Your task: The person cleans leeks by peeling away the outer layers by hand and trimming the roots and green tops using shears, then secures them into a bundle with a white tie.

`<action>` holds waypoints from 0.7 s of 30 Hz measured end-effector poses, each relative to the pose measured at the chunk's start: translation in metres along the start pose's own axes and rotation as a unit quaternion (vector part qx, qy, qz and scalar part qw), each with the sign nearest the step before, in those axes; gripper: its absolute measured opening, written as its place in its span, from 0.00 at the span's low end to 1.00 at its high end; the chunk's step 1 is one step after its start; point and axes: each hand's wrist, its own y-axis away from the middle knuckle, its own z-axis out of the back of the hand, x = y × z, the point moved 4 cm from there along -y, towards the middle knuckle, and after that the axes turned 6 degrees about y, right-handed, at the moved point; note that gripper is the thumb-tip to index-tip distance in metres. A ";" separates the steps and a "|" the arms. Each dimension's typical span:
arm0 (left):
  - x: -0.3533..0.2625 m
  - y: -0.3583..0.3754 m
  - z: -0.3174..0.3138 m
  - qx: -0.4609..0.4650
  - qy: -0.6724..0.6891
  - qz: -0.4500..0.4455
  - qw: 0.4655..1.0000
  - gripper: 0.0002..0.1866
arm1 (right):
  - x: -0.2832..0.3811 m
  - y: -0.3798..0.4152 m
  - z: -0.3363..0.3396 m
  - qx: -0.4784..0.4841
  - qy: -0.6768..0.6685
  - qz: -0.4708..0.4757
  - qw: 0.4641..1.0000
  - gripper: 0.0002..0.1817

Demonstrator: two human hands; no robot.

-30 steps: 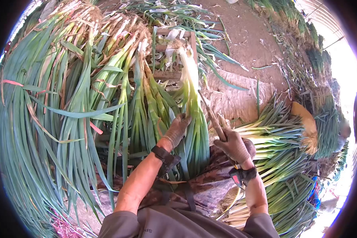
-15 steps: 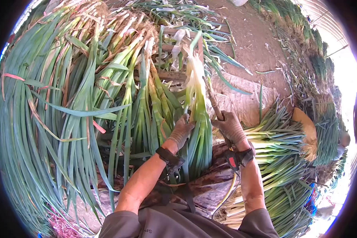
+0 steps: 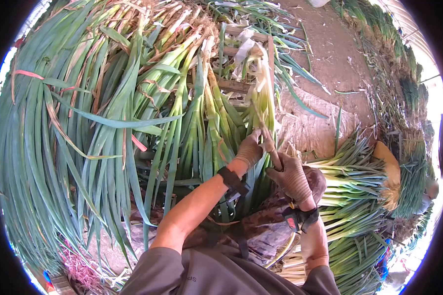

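Note:
My left hand (image 3: 250,150), in a tan glove, is closed around a leek (image 3: 264,93) whose pale end points up and away from me. A brown stick-like tool (image 3: 267,136) lies slantwise across its pale stalk. My gloved right hand (image 3: 291,178) grips the near end of that tool, close beside the leek's right side. Left of my left hand, other green leeks (image 3: 209,115) rest with their roots away from me. The tool's far tip is hard to make out against the stalk.
A large heap of leeks (image 3: 98,103) fills the left side. Trimmed bundles (image 3: 354,182) lie at the right, near a tan rounded object (image 3: 389,167). A wooden crate or frame (image 3: 234,85) stands ahead, with loose leaves (image 3: 300,73) on the ground (image 3: 330,39) beyond.
The tool has swung left across the leek, and both hands have come closer together. The whole view has shifted slightly, moving the heap rightward.

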 end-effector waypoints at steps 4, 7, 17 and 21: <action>-0.043 0.035 0.062 -0.099 -0.180 -0.087 0.975 0.19 | -0.002 -0.006 -0.018 0.044 0.053 0.008 0.998 0.20; -0.046 0.052 0.082 -0.088 -0.327 -0.091 0.936 0.16 | 0.004 -0.004 -0.034 0.071 0.092 0.042 0.992 0.19; -0.034 0.033 0.119 -0.143 -0.379 -0.012 0.914 0.12 | -0.002 -0.028 -0.070 0.037 0.137 0.044 0.989 0.18; -0.044 0.034 0.118 -0.186 -0.365 -0.033 0.912 0.13 | 0.004 -0.052 -0.064 0.038 0.171 0.047 0.983 0.17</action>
